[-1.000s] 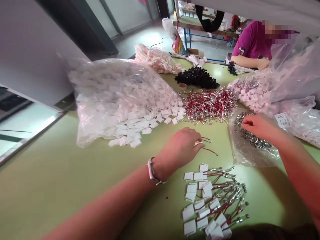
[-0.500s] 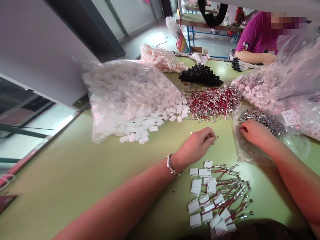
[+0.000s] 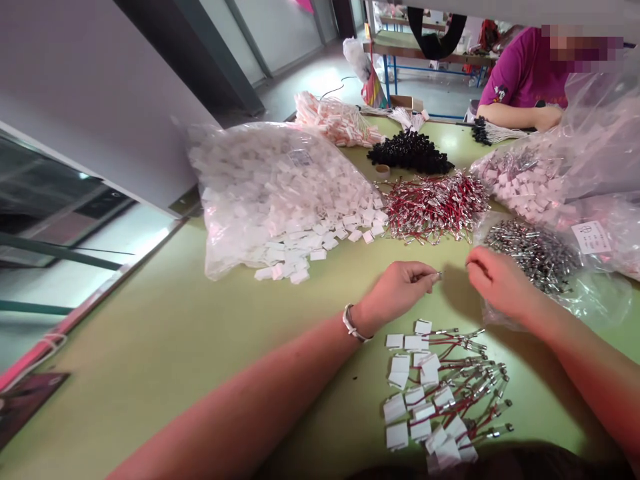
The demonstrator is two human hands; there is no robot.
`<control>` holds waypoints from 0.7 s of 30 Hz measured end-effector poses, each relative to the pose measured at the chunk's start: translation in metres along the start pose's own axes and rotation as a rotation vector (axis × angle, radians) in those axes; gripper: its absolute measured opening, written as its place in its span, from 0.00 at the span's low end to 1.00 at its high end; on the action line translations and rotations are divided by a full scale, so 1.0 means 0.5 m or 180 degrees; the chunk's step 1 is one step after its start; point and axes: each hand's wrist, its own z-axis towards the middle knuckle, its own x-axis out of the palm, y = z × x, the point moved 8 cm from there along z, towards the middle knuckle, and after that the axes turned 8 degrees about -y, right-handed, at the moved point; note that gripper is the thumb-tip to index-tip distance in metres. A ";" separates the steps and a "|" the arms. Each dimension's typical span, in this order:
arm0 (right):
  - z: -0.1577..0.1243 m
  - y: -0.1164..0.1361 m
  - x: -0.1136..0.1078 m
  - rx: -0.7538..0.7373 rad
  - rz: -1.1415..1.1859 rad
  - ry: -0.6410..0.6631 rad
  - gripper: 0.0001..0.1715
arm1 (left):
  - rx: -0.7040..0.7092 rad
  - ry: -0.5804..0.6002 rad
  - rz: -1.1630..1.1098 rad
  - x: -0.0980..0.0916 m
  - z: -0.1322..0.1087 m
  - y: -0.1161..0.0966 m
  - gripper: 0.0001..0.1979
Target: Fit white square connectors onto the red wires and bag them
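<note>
Left hand (image 3: 400, 291) pinches a tiny metal-tipped piece (image 3: 440, 275) just left of the curled right hand (image 3: 495, 275) (can't tell if that's holding anything), probably light and bendy, so I'd grab behind its shiny end.

Moderate, fairly even light covers the green tabletop (image 3: 225, 320), with a pale sheen at its far end. The right hand (image 3: 500, 283) throws a soft shadow to its left, and a darker one lies along the near side of the left forearm (image 3: 260, 400). The far floor (image 3: 320, 79) glares almost white. Wide-angle stretch slants the grey pillar (image 3: 195, 53) at left; fine detail in the heaped metallic parts (image 3: 535, 253) smears together (square pixelation masks the head of the far-right co-worker (image 3: 527, 73)).
</note>
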 end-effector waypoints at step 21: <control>-0.023 0.045 0.054 -0.0083 0.0973 0.0492 0.11 | 0.1685 0.0094 0.1712 0.024 -0.031 -0.064 0.15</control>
